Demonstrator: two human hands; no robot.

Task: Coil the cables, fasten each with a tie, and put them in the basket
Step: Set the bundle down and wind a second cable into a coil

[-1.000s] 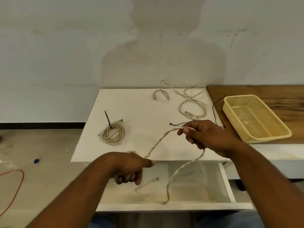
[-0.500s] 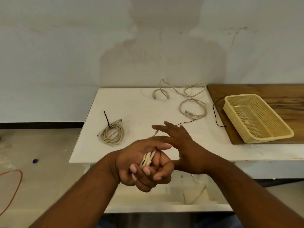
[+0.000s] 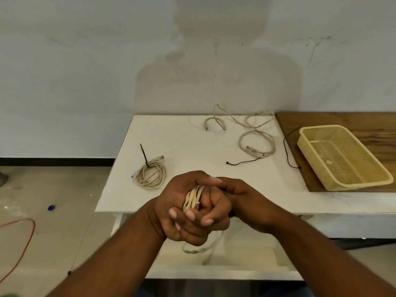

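Both hands meet over the table's front edge. My left hand [image 3: 175, 209] grips a bundle of cream cable [image 3: 193, 198] gathered into several loops, thumb lying across the top. My right hand [image 3: 240, 198] curls its fingers round the same bundle from the right. A loose tail of this cable [image 3: 211, 248] hangs below the hands over the open drawer. A coiled cream cable [image 3: 152, 174] fastened with a black tie [image 3: 144, 155] lies on the table's left. A loose cream cable [image 3: 256, 135] sprawls at the back. The yellow basket [image 3: 305, 144] sits on the right, with nothing in it.
A loose black tie [image 3: 244, 162] lies mid-table and another [image 3: 286, 151] by the wooden board [image 3: 364, 121] under the basket. The white table [image 3: 192, 142] has an open drawer [image 3: 252, 251] below my hands. An orange cord [image 3: 25, 239] lies on the floor at left.
The cable was stretched between my two parted hands; my hands have come together and it is bunched in my left hand. My right hand's fingers, straight half a second ago, have curled round the bundle.
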